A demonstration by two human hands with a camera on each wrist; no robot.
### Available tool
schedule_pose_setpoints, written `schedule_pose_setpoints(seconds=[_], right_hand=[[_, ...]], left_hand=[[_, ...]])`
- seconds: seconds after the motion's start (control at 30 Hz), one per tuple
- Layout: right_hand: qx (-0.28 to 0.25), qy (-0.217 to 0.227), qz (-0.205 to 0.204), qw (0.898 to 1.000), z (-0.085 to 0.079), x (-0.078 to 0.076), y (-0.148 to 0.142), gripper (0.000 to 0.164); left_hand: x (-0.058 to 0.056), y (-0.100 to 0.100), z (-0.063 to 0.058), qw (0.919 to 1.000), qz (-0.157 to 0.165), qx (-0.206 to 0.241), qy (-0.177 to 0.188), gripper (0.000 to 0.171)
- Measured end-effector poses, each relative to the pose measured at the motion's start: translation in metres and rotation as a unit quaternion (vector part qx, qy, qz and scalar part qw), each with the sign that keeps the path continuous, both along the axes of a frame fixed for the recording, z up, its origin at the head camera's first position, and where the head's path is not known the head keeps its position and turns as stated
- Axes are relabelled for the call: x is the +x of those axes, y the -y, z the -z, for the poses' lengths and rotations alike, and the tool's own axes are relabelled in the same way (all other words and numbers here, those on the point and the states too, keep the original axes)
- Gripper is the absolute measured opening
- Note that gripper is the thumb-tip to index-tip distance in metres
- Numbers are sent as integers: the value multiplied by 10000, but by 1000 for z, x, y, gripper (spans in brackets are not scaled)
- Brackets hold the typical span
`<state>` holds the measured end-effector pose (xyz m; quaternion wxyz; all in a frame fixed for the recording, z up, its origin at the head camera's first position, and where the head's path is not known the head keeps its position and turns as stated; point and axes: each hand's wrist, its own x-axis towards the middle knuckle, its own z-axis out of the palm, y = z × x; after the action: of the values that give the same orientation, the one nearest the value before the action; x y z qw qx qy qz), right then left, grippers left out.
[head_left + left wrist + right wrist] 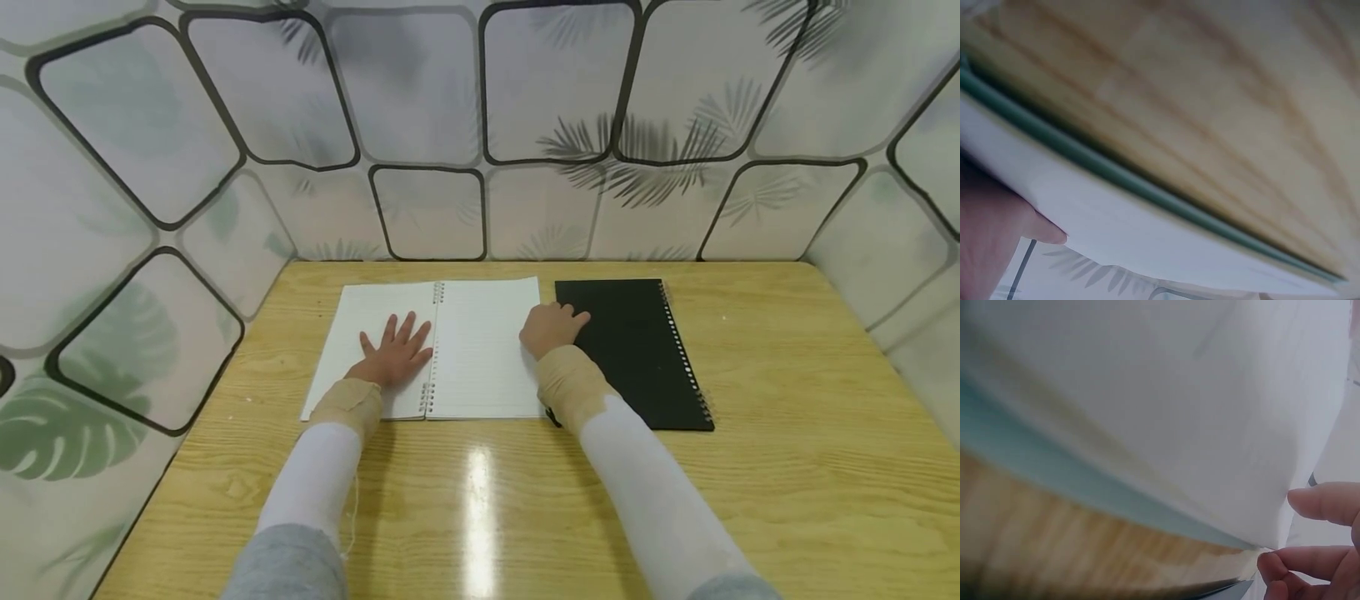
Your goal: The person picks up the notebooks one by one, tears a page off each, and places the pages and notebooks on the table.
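Note:
A spiral notebook (486, 358) lies open on the wooden table, its right page ruled with lines. My left hand (393, 360) rests on the left page, palm down with fingers spread; its thumb (1047, 228) appears over the white paper in the left wrist view. At the right page's outer edge, my right hand (551, 327) has its fingers curled. The right wrist view shows the thumb (1322, 503) against the page (1179, 425) and the other fingers at its edge. Beside that hand lies a closed black notebook (630, 354), its left edge partly hidden by the hand.
The wooden table (450, 508) runs back to a wall covering (555, 208) with dark outlined shapes and leaf prints. The black notebook's spiral binding (686, 358) faces right. A green-edged cover (1116, 175) shows beneath the open notebook's pages in the left wrist view.

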<state>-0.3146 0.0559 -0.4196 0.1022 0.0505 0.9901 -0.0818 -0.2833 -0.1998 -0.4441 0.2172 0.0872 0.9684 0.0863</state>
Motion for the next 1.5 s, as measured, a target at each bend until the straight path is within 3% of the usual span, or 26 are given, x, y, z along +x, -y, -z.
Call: schedule_pose_setpoints(seconds=[0.27, 0.47, 0.87, 1.17, 1.23, 1.33, 1.43, 1.5], right_hand=[[-344, -294, 330, 9984, 2, -12, -6, 25], [-642, -179, 533, 9963, 6, -21, -14, 18], [-495, -289, 53, 9983, -5, -16, -14, 17], [-62, -843, -573, 9948, 2, -12, -10, 16], [-222, -929, -684, 9931, 4, -12, -8, 19], [-1217, -966, -946, 9833, 8, -13, -6, 32], [-2618, -940, -1184, 9532, 11, -14, -2, 37], [-3118, -910, -1448, 9346, 11, -12, 2, 37]], left_hand=[[3, 0, -2, 10000, -22, 5, 48, 62], [4, -1, -5, 10000, -28, 20, 22, 62], [4, -3, -6, 10000, -42, -56, 12, 62], [4, -2, -7, 10000, -63, -19, 50, 62], [4, -2, -8, 10000, -67, -31, 51, 62], [4, -2, -8, 10000, -50, -25, 30, 62], [4, -2, -7, 10000, -34, -14, 33, 62], [4, -2, -6, 10000, -40, 1, 43, 62]])
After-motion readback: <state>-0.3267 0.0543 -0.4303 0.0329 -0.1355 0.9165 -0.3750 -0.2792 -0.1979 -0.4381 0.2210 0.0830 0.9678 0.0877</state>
